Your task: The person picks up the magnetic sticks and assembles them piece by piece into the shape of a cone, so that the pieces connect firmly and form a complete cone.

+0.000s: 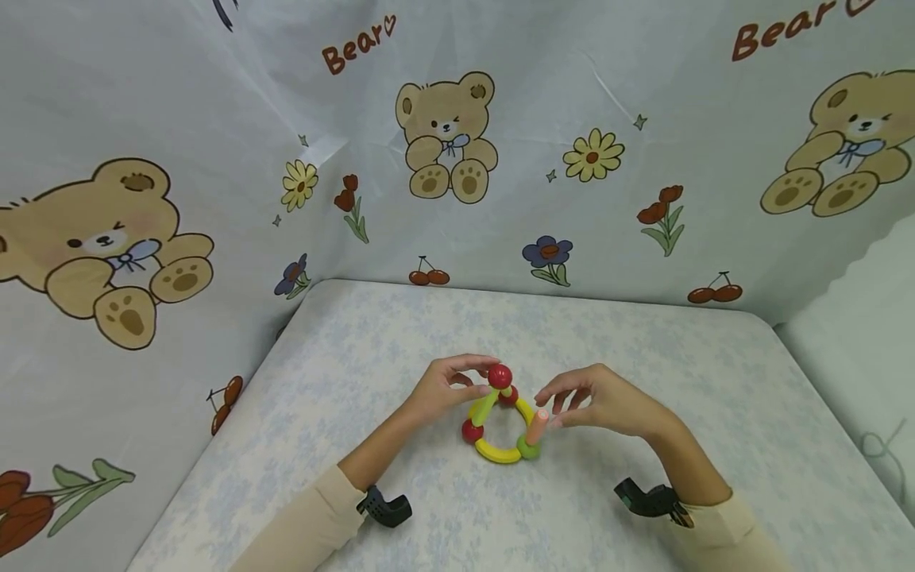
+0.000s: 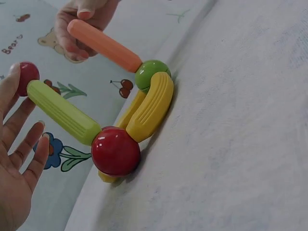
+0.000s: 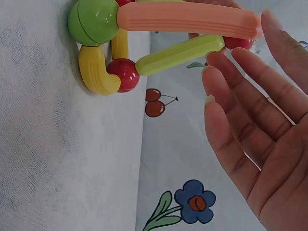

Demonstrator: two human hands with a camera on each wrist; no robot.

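Observation:
A ring of curved yellow magnetic building sticks joined by balls lies on the table. From one red ball a light green stick rises at a slant, capped by another red ball. My left hand pinches that top ball between thumb and fingers. An orange stick stands on the green ball at the ring's right side. My right hand is beside the orange stick, thumb tip right at its upper end, other fingers loosely bent and apart from it.
A pale blue patterned cloth covers the table. Behind and to the left hangs a white sheet printed with bears, flowers and cherries. Each wrist carries a black camera mount. A thin cord hangs beyond the right edge.

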